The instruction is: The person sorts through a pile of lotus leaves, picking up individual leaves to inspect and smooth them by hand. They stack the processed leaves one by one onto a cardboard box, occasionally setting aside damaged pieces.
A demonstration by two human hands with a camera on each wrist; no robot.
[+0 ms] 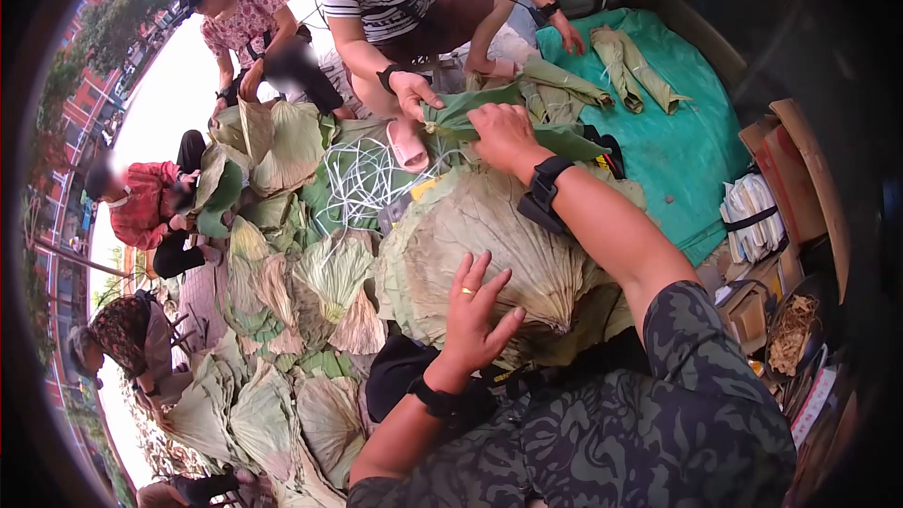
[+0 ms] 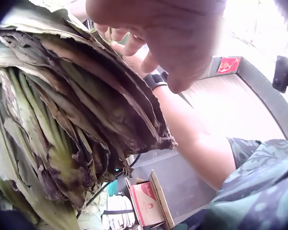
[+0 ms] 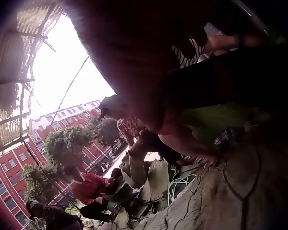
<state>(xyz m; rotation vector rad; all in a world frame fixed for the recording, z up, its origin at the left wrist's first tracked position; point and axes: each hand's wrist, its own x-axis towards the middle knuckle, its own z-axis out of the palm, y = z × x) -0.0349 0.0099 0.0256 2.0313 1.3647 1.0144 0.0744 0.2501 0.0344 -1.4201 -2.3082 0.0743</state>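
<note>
In the head view my right hand (image 1: 508, 139) grips a rolled bundle of green leaves (image 1: 569, 143), its fingers bent over the top. The hand of a person opposite (image 1: 416, 94) holds the bundle's other end. My left hand (image 1: 470, 329), fingers spread, hovers over a pile of large dried lotus leaves (image 1: 489, 235) and holds nothing. From the left wrist view, that same left hand (image 2: 168, 38) appears above the layered leaf edges (image 2: 86, 105). The right wrist view is dark, with the hand's grip hidden.
Finished-looking leaf rolls (image 1: 635, 71) lie on a green tarp (image 1: 696, 150). White strings (image 1: 362, 183) tangle beside a pink slipper (image 1: 407, 146). More leaf stacks (image 1: 273, 414) spread leftward, where several people sit. Cardboard boxes (image 1: 800, 188) stand at right.
</note>
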